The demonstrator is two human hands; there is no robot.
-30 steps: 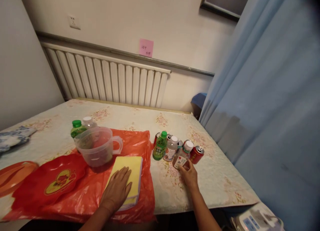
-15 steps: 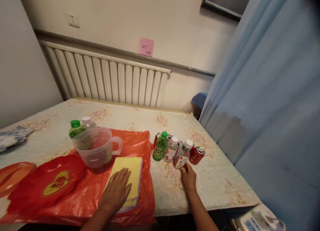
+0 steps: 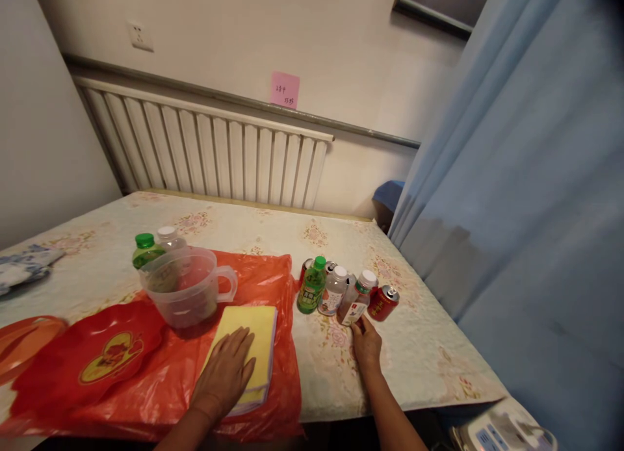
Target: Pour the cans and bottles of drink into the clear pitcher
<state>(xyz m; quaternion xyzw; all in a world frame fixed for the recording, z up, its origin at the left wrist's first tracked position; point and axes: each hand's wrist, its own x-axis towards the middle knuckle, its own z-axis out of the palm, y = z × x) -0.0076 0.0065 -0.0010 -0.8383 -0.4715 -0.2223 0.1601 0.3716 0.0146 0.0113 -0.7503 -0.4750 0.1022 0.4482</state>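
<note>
My left hand (image 3: 227,370) lies flat, fingers stretched, on a folded yellow cloth (image 3: 260,331) with pale purple edges. Under the cloth spreads a red plastic bag (image 3: 280,399). My right hand (image 3: 366,347) has its fingers closed at the lower part of a white-capped plastic bottle (image 3: 357,298), which stands upright; part of the grip is hidden. Left of that bottle stand a clear bottle (image 3: 333,295) with a white cap and a green bottle (image 3: 312,290). A red can (image 3: 384,305) is just to its right, and more cans show partly behind the bottles.
On the left are a clear plastic jug (image 3: 182,298), a red scalloped tray (image 3: 58,366) and an orange lid-like piece (image 3: 26,344). Behind the jug stand a green-capped bottle (image 3: 146,251) and a white-capped bottle (image 3: 170,238). A blue curtain (image 3: 526,197) hangs along the right side.
</note>
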